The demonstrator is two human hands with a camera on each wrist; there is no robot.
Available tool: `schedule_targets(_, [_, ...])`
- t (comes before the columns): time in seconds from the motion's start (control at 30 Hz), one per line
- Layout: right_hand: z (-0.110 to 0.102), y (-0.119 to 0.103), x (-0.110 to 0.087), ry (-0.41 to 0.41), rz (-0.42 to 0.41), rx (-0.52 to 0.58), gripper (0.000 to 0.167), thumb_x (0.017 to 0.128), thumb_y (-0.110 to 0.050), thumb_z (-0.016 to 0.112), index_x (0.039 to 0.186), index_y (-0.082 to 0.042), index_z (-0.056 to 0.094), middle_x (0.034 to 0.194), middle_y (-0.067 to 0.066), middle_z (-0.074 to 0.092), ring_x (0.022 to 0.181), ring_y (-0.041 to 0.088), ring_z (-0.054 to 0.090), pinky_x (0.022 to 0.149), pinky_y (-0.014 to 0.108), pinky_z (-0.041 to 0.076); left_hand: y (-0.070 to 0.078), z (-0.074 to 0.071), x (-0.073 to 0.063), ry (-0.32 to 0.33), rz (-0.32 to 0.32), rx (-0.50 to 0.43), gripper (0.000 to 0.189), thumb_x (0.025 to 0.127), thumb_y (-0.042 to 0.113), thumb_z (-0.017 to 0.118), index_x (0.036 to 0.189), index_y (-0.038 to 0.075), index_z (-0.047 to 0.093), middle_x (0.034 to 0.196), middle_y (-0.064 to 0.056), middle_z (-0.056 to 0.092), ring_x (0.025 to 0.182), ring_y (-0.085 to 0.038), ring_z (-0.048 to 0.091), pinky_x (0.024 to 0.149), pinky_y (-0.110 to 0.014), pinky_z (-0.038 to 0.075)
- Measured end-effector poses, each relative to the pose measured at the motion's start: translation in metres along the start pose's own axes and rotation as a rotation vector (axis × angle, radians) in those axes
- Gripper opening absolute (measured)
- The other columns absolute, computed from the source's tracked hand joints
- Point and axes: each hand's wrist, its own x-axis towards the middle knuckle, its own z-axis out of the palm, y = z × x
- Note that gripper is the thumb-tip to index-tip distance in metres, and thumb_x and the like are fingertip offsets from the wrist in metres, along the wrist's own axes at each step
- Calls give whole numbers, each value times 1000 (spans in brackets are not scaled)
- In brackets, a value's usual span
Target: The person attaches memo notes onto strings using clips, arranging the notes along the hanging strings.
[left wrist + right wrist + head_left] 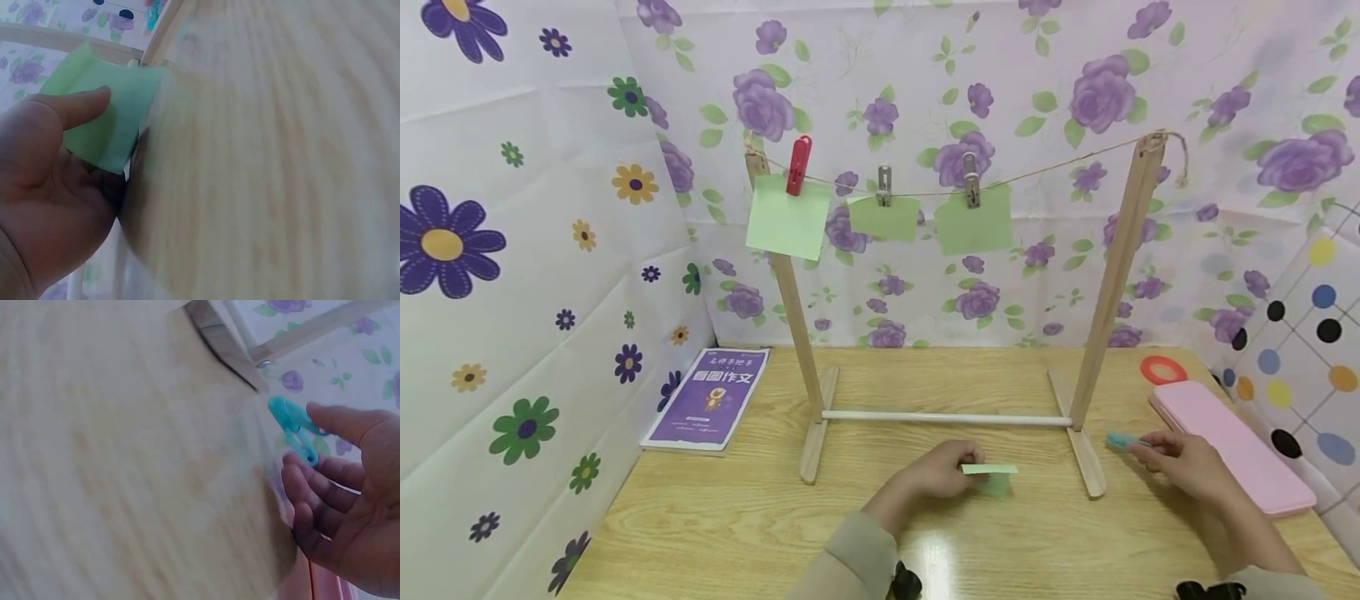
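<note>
My left hand (942, 471) pinches a green paper note (996, 479) low over the table, in front of the stand's white crossbar. In the left wrist view the thumb lies across the face of the note (119, 119). To the right of the stand, my right hand (1187, 467) holds a turquoise clothespin (1122, 441) between thumb and fingers, seen close up as a clothespin (290, 422) in the right wrist view. Above, a string (1052, 169) carries three green notes, held by a red clothespin (799, 165) and two metal clips (972, 180).
The wooden stand (1108, 283) has two posts on flat feet, joined by a white crossbar (947, 418). A purple book (706, 400) lies at the left. At the right are a pink case (1232, 446) and a red ring (1163, 359). Flowered cloth surrounds the table (737, 517).
</note>
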Motion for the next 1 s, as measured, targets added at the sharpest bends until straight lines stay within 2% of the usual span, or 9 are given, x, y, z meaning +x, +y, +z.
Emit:
schedule_targets(0.17, [-3,-4,-3,0,39,277,41,99,-39,66,118,-3,69,92,-8,70,83,5,61,69,24,57,-3,1,-3,50,-20,-104,14,96,18,72,92,17,59,107,7,64,98,-11,54,84,-28,48])
schedule_targets(0.3, [-4,-8,-5,27,-59,573,21,104,-23,62,114,-9,73,99,-20,65,81,-1,56,64,21,54,-7,2,-3,98,-14,-162,11,97,19,71,96,18,60,104,7,62,99,-11,55,87,-29,49])
schedule_targets(0.43, [-6,-16,-8,14,-173,898,24,105,-5,55,115,-13,76,119,-25,66,79,1,63,60,16,54,-10,-2,-2,135,-2,-355,11,99,8,65,101,14,57,105,2,64,87,-12,65,71,-23,51])
schedule_targets(0.5, [-7,-22,-9,12,-213,1013,30,104,0,53,117,-15,76,117,-16,72,80,4,70,60,15,57,-10,-4,-1,155,1,-460,11,100,4,63,103,11,55,108,-2,65,79,-18,70,62,-22,51])
schedule_targets(0.57, [-8,-29,-10,17,-245,1105,34,104,3,51,118,-15,76,106,-5,77,79,7,73,60,15,59,-7,-6,0,175,-6,-551,12,100,3,62,108,10,56,110,-7,66,77,-28,73,58,-23,53])
schedule_targets(0.67, [-10,-41,-10,15,-323,1218,38,103,9,46,122,-10,74,97,6,77,85,11,75,68,18,61,0,-9,1,233,-16,-593,17,98,6,66,115,9,62,104,-10,69,80,-31,73,62,-29,59])
schedule_targets(0.8, [-13,-55,-11,-10,-439,1326,41,102,16,40,128,0,68,105,13,76,94,18,75,80,25,60,11,-11,3,289,-25,-637,21,98,8,68,119,5,67,101,-15,72,92,-35,73,81,-44,64])
schedule_targets(0.9, [-17,-64,-11,-58,-517,1321,44,102,18,35,132,3,64,110,14,74,99,20,74,84,25,59,20,-13,4,307,-19,-674,23,100,9,65,121,2,67,104,-15,72,100,-36,71,90,-45,61])
schedule_targets(1.0, [-23,-72,-12,-98,-578,1254,45,104,17,32,135,3,61,115,10,72,102,17,72,84,23,59,31,-16,4,331,-11,-711,24,102,8,62,124,-1,65,106,-13,70,101,-35,71,91,-39,61])
